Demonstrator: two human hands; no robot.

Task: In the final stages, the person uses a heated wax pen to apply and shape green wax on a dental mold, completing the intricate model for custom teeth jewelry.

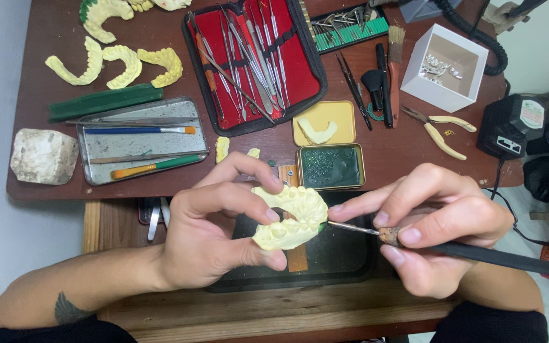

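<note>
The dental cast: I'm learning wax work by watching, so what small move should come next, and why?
Probably a slight steadying of the tool tip along the cast's edge. The left hand grips the yellow dental cast, and the right hand holds the wax tool with its tip at a green spot there.

instrument case: open red-lined case of steel hand tools (255, 60), well beyond the hands
metal tray: grey tray with two paintbrushes (141, 141), beyond the left hand
spare casts: pale yellow plaster dental casts (115, 63), far beyond the left hand
wax tin: small tin of dark green wax (330, 166), just beyond the hands
pliers: cream-handled pliers (443, 130), beyond the right hand
white box: open square box (446, 67), far beyond the right hand
</note>
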